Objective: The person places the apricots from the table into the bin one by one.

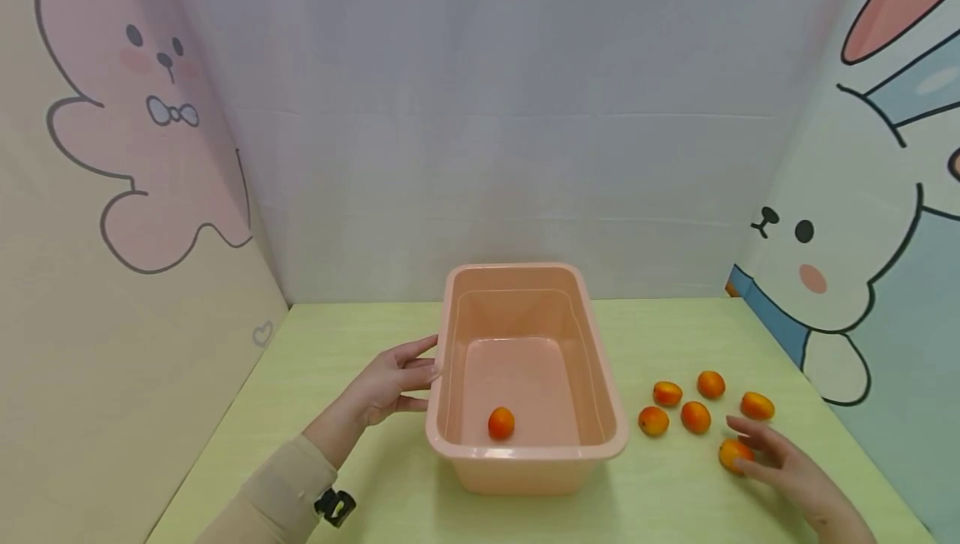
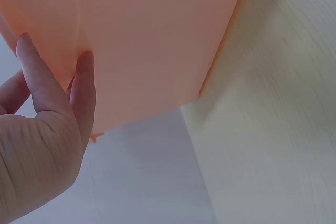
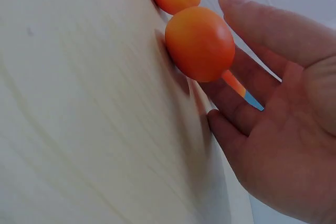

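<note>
A pale pink plastic basin [image 1: 525, 472] stands in the middle of the table, with one small round orange-red fruit [image 1: 501, 423] inside. My left hand [image 1: 393, 383] reaches to the basin's left side with fairly straight fingers touching it; the left wrist view shows fingertips [image 2: 85, 61] close against the outer wall. On the right, my right hand [image 1: 787, 469] is spread around the nearest orange-red fruit [image 1: 735, 455]. In the right wrist view that fruit [image 3: 199, 44] rests on the table, the thumb apart from it and the fingers behind it.
Several more orange-red fruits [image 1: 695, 417] lie in a loose group right of the basin on the pale yellow-green table [image 1: 360, 319]. A grey-white cloth wall [image 1: 510, 152] closes the back. Cartoon-printed panels [image 1: 150, 344] rise at both sides.
</note>
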`<state>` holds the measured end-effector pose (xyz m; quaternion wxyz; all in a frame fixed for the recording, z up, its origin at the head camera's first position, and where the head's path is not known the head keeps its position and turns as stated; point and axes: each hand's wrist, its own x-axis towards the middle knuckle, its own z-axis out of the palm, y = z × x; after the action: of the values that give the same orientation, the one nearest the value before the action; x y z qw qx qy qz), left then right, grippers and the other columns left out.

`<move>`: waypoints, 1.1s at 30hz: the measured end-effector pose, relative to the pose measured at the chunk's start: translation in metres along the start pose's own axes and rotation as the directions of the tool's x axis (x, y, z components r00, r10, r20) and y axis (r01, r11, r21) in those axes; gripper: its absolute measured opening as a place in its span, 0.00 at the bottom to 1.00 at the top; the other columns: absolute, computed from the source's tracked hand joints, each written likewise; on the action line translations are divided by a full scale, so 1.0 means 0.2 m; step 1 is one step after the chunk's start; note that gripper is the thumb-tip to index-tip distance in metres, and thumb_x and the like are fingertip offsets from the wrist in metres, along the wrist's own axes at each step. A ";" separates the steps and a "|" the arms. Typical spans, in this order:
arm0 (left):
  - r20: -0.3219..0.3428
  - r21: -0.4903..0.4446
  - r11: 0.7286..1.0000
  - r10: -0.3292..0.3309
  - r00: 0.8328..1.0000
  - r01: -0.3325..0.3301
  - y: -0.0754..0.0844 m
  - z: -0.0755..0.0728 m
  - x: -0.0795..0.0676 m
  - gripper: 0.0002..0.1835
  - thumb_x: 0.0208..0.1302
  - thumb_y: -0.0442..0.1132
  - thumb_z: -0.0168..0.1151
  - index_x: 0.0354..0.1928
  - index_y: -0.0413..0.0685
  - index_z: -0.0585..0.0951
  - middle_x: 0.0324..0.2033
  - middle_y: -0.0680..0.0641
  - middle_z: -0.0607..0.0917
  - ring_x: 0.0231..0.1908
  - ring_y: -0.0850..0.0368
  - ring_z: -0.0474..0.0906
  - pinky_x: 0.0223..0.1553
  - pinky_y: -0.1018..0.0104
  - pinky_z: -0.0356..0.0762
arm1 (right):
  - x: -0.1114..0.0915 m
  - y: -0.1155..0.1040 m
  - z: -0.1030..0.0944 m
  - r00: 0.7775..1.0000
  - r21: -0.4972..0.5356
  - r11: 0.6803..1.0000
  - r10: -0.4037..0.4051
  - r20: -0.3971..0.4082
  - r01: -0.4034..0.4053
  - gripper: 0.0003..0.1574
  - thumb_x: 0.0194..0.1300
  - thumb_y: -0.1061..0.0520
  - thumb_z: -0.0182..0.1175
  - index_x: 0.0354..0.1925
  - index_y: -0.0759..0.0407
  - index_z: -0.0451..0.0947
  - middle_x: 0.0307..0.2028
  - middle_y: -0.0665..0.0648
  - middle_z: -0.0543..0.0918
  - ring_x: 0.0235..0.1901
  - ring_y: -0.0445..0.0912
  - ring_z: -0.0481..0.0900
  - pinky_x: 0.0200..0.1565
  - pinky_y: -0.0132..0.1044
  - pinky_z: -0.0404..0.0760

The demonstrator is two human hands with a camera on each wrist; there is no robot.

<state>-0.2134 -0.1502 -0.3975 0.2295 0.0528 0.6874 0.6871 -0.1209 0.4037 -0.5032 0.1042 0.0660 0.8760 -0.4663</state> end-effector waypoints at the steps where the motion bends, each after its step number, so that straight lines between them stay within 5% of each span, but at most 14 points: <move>1: 0.000 -0.001 1.000 0.000 1.000 0.000 0.00 0.00 0.00 0.37 0.70 0.36 0.62 0.76 0.45 0.58 0.63 0.33 0.74 0.48 0.49 0.84 0.42 0.53 0.85 | 0.00 0.00 0.00 1.000 -0.005 1.000 0.001 -0.006 -0.001 0.46 0.66 0.49 0.66 0.71 0.70 0.59 0.69 0.71 0.63 0.47 0.28 0.70 0.49 0.30 0.75; 7: 0.015 -0.004 1.000 0.010 1.000 -0.010 0.00 -0.01 0.00 0.37 0.70 0.35 0.61 0.77 0.44 0.57 0.63 0.32 0.74 0.48 0.50 0.84 0.42 0.54 0.85 | 0.01 0.03 0.01 1.000 -0.035 0.999 -0.009 -0.006 0.009 0.46 0.64 0.49 0.68 0.70 0.71 0.61 0.67 0.72 0.66 0.44 0.18 0.63 0.44 0.19 0.70; 9: 0.019 -0.004 1.000 0.010 1.000 -0.010 0.00 -0.01 0.00 0.37 0.70 0.35 0.61 0.77 0.43 0.57 0.64 0.32 0.73 0.48 0.50 0.84 0.42 0.54 0.85 | 0.01 0.04 0.01 1.000 -0.063 0.998 -0.009 -0.010 0.008 0.46 0.64 0.49 0.68 0.69 0.72 0.62 0.66 0.71 0.68 0.47 0.22 0.65 0.45 0.20 0.71; 12: 0.016 -0.006 1.000 0.005 1.000 -0.005 0.00 0.00 0.00 0.37 0.70 0.35 0.61 0.77 0.44 0.57 0.63 0.33 0.74 0.48 0.49 0.84 0.42 0.53 0.85 | 0.01 0.04 0.01 1.000 -0.064 0.998 -0.006 -0.008 0.005 0.45 0.64 0.51 0.68 0.68 0.73 0.63 0.66 0.73 0.67 0.58 0.43 0.69 0.60 0.39 0.72; 16: 0.013 -0.003 1.000 0.008 1.000 -0.008 0.00 0.00 0.00 0.37 0.70 0.36 0.61 0.77 0.44 0.57 0.63 0.32 0.74 0.49 0.49 0.84 0.42 0.53 0.85 | 0.02 0.04 0.02 1.000 -0.040 0.999 0.004 -0.013 -0.005 0.42 0.64 0.54 0.68 0.66 0.75 0.64 0.64 0.76 0.67 0.62 0.68 0.61 0.61 0.67 0.64; 28: 0.027 -0.005 1.000 0.019 0.999 -0.019 0.00 0.00 -0.02 0.38 0.71 0.36 0.61 0.77 0.42 0.55 0.64 0.32 0.73 0.50 0.48 0.83 0.42 0.54 0.85 | -0.01 0.02 0.00 0.993 -0.054 0.995 0.075 -0.088 -0.080 0.49 0.62 0.43 0.69 0.66 0.75 0.63 0.62 0.76 0.69 0.57 0.67 0.70 0.56 0.60 0.74; 33: 0.011 -0.004 1.000 0.009 1.000 -0.009 0.00 0.00 -0.01 0.38 0.70 0.36 0.62 0.77 0.43 0.57 0.63 0.32 0.74 0.49 0.48 0.83 0.42 0.53 0.85 | -0.02 -0.01 -0.01 0.992 -0.061 0.995 0.071 -0.101 -0.077 0.50 0.64 0.41 0.67 0.68 0.74 0.62 0.63 0.76 0.69 0.54 0.59 0.75 0.52 0.45 0.81</move>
<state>-0.2115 -0.1513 -0.3968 0.2302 0.0593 0.6843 0.6894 -0.1168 0.4038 -0.4991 0.0802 0.1180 0.8918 -0.4294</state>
